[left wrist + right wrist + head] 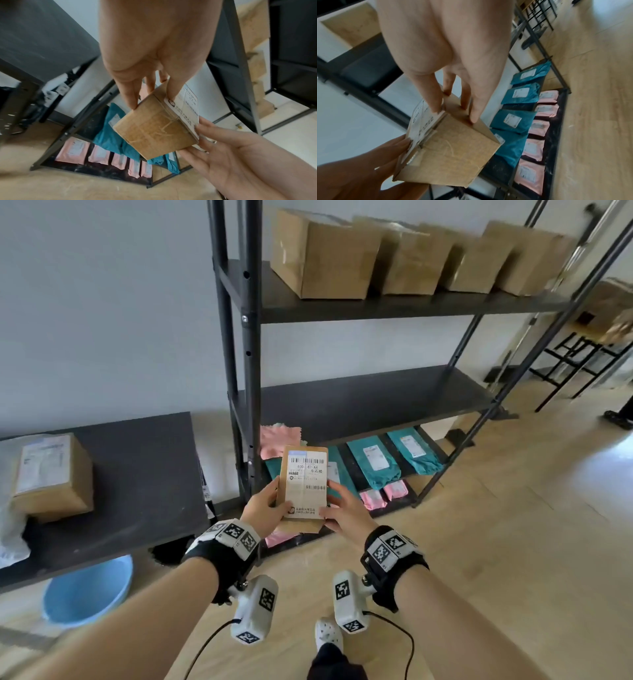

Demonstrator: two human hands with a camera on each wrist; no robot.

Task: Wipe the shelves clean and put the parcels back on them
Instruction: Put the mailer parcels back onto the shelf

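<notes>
A small brown cardboard parcel (303, 484) with a white barcode label is held in the air between both hands, in front of the black shelf unit's lower left corner. My left hand (274, 501) grips its left side, thumb on the label. My right hand (334, 501) grips the right side. In the left wrist view my left hand (151, 100) pinches the parcel (154, 128) from above. The right wrist view has my right hand (455, 114) curled over the parcel (450, 155). The middle shelf (376, 402) is bare. A pink cloth (279, 440) lies by its left front edge.
Several brown boxes (322, 258) stand on the top shelf (411, 306). Teal mailers (373, 463) and pink mailers (383, 494) lie on the bottom shelf. On the left, a dark table (147, 474) bears another box (51, 477), with a blue basin (85, 590) beneath.
</notes>
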